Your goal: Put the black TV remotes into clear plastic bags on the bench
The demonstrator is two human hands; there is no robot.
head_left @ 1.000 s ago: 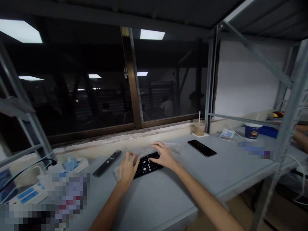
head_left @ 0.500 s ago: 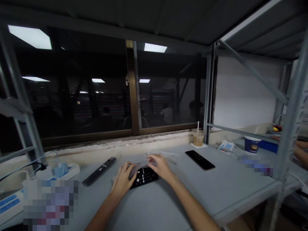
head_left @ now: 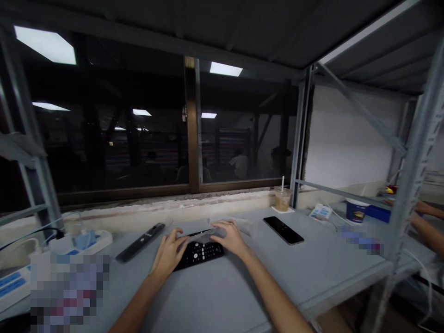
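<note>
Black remote controls (head_left: 204, 250) with pale buttons lie side by side on the grey desk, between and below my hands; their exact count is partly hidden. Crumpled clear plastic film (head_left: 203, 236) stretches above them. My left hand (head_left: 169, 252) pinches the film's left end with thumb and fingers, beside the remotes. My right hand (head_left: 229, 236) has its fingers closed on the film's right side, above the remotes' right end. More clear plastic (head_left: 243, 225) lies flat behind my right hand. Another dark remote (head_left: 140, 243) rests apart, to the left.
A phone (head_left: 283, 230) lies at right, before a lidded drink cup (head_left: 282, 200) with a straw. Power strips (head_left: 93, 242) with cables stand left. Metal shelf posts (head_left: 411, 162) frame the desk. Another person's arm (head_left: 428, 226) shows far right, near a blue tub (head_left: 356, 211).
My left hand has moved slightly left and its fingers have lifted off the remotes. The film is drawn out between both hands. The view has shifted a little.
</note>
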